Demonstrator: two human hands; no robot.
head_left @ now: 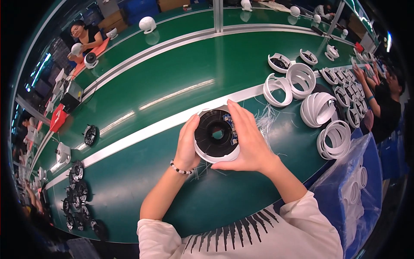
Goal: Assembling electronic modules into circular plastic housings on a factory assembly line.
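Both my hands hold one round part, a black disc-shaped insert (208, 143) with a hole through its middle, seated in a white plastic ring housing (221, 157). My left hand (188, 144) wraps the left side of the rim, a beaded bracelet on its wrist. On the right side, my right hand (249, 140) grips the rim with its thumb along the bottom edge. Small blue circuit boards (227, 118) show on the insert's right side, partly covered by my right fingers. The part is held above the green table (215, 194).
White rings (302, 80) stand in stacks at the right, with thin white strands (269, 121) beside them. A blue bin lined with clear plastic (353, 190) holds more rings. Several black parts (77, 194) lie at the left. Behind runs a green conveyor (181, 73). Co-workers sit at both sides.
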